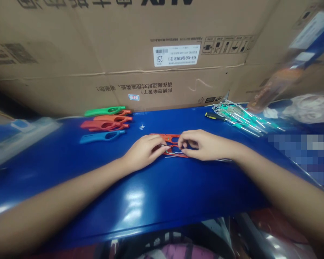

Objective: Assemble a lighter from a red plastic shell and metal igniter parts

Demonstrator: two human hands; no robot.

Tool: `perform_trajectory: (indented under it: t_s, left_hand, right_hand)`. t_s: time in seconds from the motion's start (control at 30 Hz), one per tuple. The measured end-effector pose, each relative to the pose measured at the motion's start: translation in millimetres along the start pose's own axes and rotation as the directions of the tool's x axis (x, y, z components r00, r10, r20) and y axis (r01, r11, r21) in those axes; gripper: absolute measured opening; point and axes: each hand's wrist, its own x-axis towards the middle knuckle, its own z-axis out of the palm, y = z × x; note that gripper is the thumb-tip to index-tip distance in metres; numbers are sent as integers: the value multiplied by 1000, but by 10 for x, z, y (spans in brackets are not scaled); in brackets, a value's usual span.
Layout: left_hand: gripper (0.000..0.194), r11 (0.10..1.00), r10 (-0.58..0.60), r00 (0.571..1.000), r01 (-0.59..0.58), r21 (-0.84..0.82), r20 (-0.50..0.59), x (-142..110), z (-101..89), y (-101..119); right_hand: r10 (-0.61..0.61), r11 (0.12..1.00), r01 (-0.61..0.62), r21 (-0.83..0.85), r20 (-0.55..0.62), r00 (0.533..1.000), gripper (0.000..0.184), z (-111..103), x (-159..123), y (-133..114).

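Observation:
Two orange-red plastic casing halves [167, 137], shaped like lighter handles with finger loops, lie on the blue table between my hands. The nearer half has a thin pale wire [179, 153] along it. From the left, my left hand [144, 151] has thumb and forefinger pinched over the nearer half; what lies between the tips is too small to make out. My right hand [202, 145] curls its fingers down at the right side of both halves, its fingertips partly hidden. A thin metal rod [223, 159] shows beneath my right wrist.
Green, orange, red and blue handle casings [105, 125] lie stacked at the left back. Small pale pieces [142, 127] lie nearby. At the right back are a black-and-yellow screwdriver [215, 116], a pile of metal rods with green parts [242, 117] and a bottle [275, 88]. Cardboard [124, 54] walls the back.

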Motion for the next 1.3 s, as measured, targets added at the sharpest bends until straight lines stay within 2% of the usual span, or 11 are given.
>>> perform_trajectory:
  t_s: [0.1,0.2,0.33,0.53,0.67,0.73,0.83,0.97,1.1,1.3]
  left_hand:
    - [23,1000,0,999,-1,-31,-38,-5,1,10]
    - [21,999,4,998,-7,-49,-55,-16,2,13]
    - [20,998,8,998,-11,-65,-58,-27,7,-1]
    - [24,995,32,997,-39,-93,-77,-12,-13,10]
    - [32,991,-18,997,9,-132,-72,-15,-46,38]
    - [30,987,-49,995,35,-160,-88,-23,-59,50]
    - [20,983,-35,991,11,-184,-128,-31,-66,60]
    - [11,975,30,981,-71,-210,-193,-29,-63,56]
    - [11,972,87,974,-129,-198,-208,-28,-66,19]
    - [11,979,166,965,-186,-81,-201,-45,-63,-73]
  right_hand:
    - [74,994,-59,96,-162,984,14,189,90,-60]
    - [99,984,-70,162,-177,979,17,333,144,-81]
    - [142,972,-108,211,-153,978,14,408,160,-44]
    - [159,941,-123,314,-93,983,20,416,175,-3]
    - [167,935,-140,325,-57,984,22,393,176,-3]
    - [179,922,-155,355,-36,983,23,381,174,5]
    - [185,920,-166,356,-20,983,24,368,168,19]
    - [145,954,-120,275,-71,987,19,360,159,4]
    - [127,959,-97,265,-101,987,13,356,147,-40]
    - [93,953,-41,299,-164,982,20,365,135,-40]
